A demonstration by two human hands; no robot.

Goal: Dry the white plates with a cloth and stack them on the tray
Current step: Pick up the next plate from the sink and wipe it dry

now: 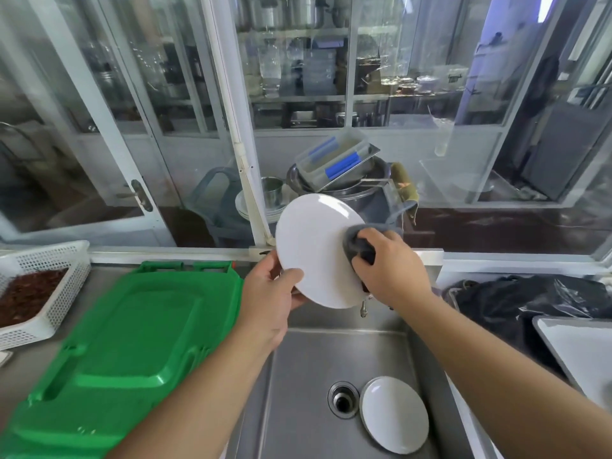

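Plate (314,250) tilted upright, face toward viewer

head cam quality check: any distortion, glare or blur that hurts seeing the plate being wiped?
Head view: wide-angle bend curves the frame edges; glass panels behind carry reflections; held plate is bright, near featureless, yet its rim reads clearly; grey cloth and both hands are sharp; far-right corner slightly smeared.

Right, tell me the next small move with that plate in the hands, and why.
Probably keep wiping: sweep the grey cloth across the rest of the round white plate. The right hand presses the cloth only at the plate's right edge, while the left hand holds its lower left rim, tilted over the steel sink.
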